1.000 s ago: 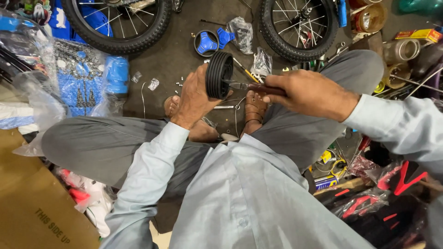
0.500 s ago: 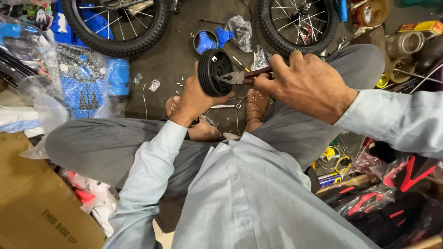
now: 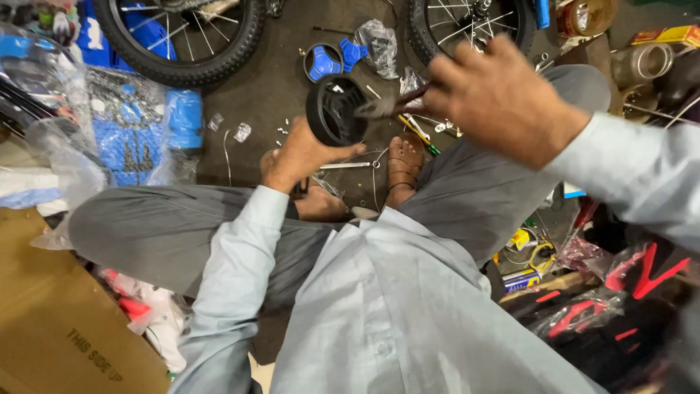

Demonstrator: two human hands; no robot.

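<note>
I sit cross-legged on a dark floor. My left hand (image 3: 302,155) grips a small black plastic wheel (image 3: 334,109) from below, its open spoked side turned toward me. My right hand (image 3: 503,98) is raised above my right knee and holds a dark metal tool (image 3: 386,104) whose tip reaches the wheel's hub. The right hand is blurred by motion. My sandalled foot (image 3: 403,166) lies just under the wheel.
Two spoked bicycle wheels (image 3: 186,36) (image 3: 467,25) lie at the top. Blue plastic parts in bags (image 3: 131,128) sit left, a cardboard box (image 3: 65,328) lower left, red-and-black wrapped parts (image 3: 627,292) right. Small screws and a rod (image 3: 346,165) litter the floor.
My right hand has lifted and swung up and right with the tool. The small wheel has turned in my left hand so its open side faces me.
</note>
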